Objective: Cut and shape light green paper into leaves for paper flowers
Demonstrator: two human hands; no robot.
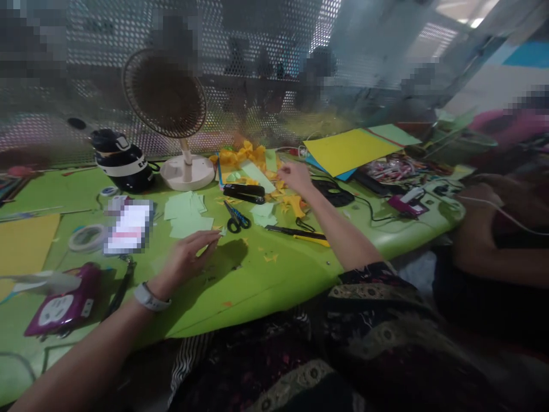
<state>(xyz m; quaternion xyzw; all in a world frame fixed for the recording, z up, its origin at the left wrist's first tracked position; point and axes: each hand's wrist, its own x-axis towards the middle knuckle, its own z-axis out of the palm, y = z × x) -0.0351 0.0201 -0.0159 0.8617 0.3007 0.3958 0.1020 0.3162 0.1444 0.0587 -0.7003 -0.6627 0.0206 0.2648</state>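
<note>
Your left hand (195, 252) is over the near part of the green-covered table (266, 292), its fingers lightly curled around a pale green paper scrap (223, 231) at their tips; you cannot tell from here whether they pinch it or merely meet it, and a loose hold could let it slip. Your right hand (295, 174) reaches across to the yellow-orange paper pieces (293, 203), its fingers bunched close, though whether anything is caught between them cannot be told. Mind that forearm: the yellow-and-black utility knife (311, 235) lies right beside it, so a careless pull back could drag the knife toward you or bring skin against a blade, if one is out. The scissors (243, 221) lie just beyond your left fingertips, where a blind reach might meet a point. The black stapler (244, 193) sits close to the pieces and could be knocked into them. The stacked green paper cards (185, 207) lie loose near the desk fan (189, 171); should it blow, they would probably scatter.
</note>
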